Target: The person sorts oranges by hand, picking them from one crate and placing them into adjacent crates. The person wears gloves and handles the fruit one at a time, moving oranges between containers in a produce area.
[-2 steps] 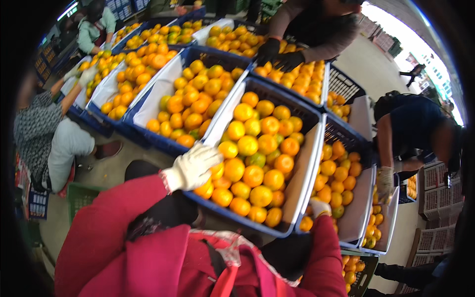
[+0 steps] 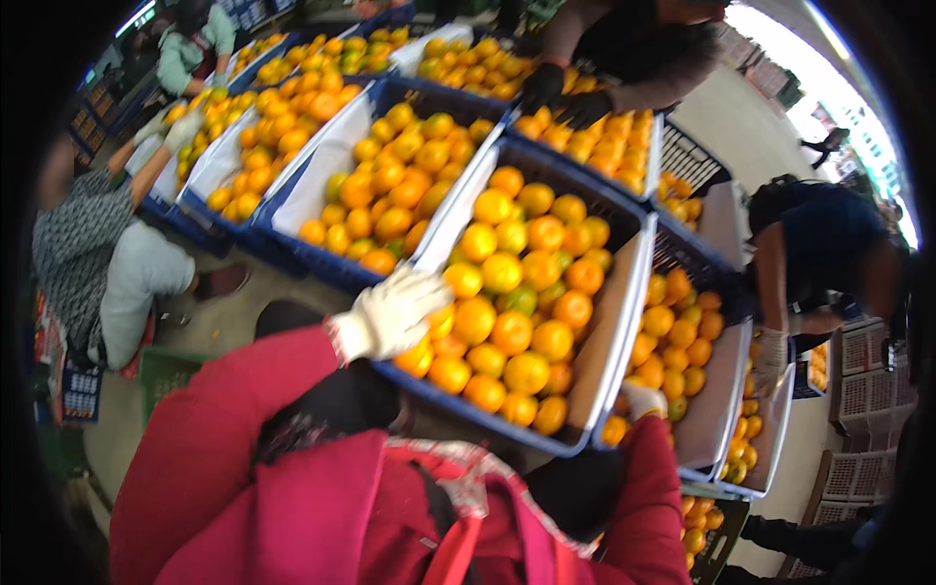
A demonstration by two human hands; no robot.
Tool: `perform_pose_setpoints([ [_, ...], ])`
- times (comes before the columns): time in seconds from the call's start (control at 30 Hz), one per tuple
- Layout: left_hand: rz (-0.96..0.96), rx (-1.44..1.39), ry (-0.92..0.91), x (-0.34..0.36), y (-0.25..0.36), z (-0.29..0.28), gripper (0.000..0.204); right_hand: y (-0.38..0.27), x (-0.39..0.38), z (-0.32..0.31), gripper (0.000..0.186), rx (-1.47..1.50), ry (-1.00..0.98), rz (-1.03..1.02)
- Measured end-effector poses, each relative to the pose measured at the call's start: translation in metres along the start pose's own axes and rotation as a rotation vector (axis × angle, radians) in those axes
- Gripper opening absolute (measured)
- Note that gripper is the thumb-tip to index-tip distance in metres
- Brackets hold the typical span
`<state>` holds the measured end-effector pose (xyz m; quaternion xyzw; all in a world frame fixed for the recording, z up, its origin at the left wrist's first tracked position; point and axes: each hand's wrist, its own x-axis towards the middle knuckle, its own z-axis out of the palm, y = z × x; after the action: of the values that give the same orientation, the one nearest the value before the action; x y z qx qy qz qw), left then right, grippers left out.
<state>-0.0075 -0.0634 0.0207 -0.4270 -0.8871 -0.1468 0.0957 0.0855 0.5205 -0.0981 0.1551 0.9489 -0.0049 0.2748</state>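
Right in front of me stands a blue crate (image 2: 478, 414), lined with white sheeting and full of orange and yellow-green citrus fruit (image 2: 512, 331). My left hand (image 2: 395, 312), in a white knitted glove, lies over its near left rim. The fingers of that hand stretch out against the fruit at the edge, and none is visibly lifted. My right hand (image 2: 643, 400), also gloved in white, reaches into the near end of the neighbouring crate (image 2: 704, 429) on the right. It is beside the fruit there, its fingers mostly hidden.
More fruit-filled crates (image 2: 336, 122) adjoin on the left and far side. A person in black gloves (image 2: 580, 109) handles fruit across from me. Other people work at the left and right. A green crate (image 2: 166, 375) sits low at the left; stacked crates (image 2: 863, 380) stand at the right.
The whole view has shifted slightly, so the crates appear a little higher and farther right. Both my hands keep about the same places on the crates.
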Motion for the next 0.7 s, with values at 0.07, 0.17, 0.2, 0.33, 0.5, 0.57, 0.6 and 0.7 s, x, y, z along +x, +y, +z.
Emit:
perform_pose_setpoints([
  [0.07,0.035,0.003,-0.047,0.002,-0.009,0.015,0.058,-0.001,-0.029,-0.015,0.048,0.253,0.088,0.266],
  [0.17,0.099,0.02,0.009,0.005,-0.011,0.013,0.06,-0.009,-0.079,-0.038,0.063,0.825,0.305,0.347],
  [0.2,0.1,0.03,0.02,-0.002,-0.012,0.012,0.06,-0.036,-0.105,-0.067,0.062,1.027,0.389,0.299],
  [0.33,0.136,0.012,0.019,-0.01,-0.023,0.014,0.057,-0.137,-0.188,-0.131,0.067,1.121,0.36,0.021],
  [0.5,0.158,0.016,0.074,-0.007,-0.019,0.013,0.056,-0.263,-0.202,-0.115,0.075,0.608,0.256,-0.307],
  [0.57,0.059,-0.004,-0.037,0.001,-0.008,0.001,0.053,-0.295,-0.207,-0.121,0.074,0.272,0.165,-0.319],
  [0.6,-0.005,-0.004,-0.093,0.0,-0.002,-0.01,0.052,-0.308,-0.21,-0.129,0.072,0.113,0.093,-0.356],
  [0.7,0.033,-0.093,0.027,-0.002,-0.003,-0.009,0.047,-0.338,-0.169,-0.113,0.062,0.35,0.338,-0.588],
])
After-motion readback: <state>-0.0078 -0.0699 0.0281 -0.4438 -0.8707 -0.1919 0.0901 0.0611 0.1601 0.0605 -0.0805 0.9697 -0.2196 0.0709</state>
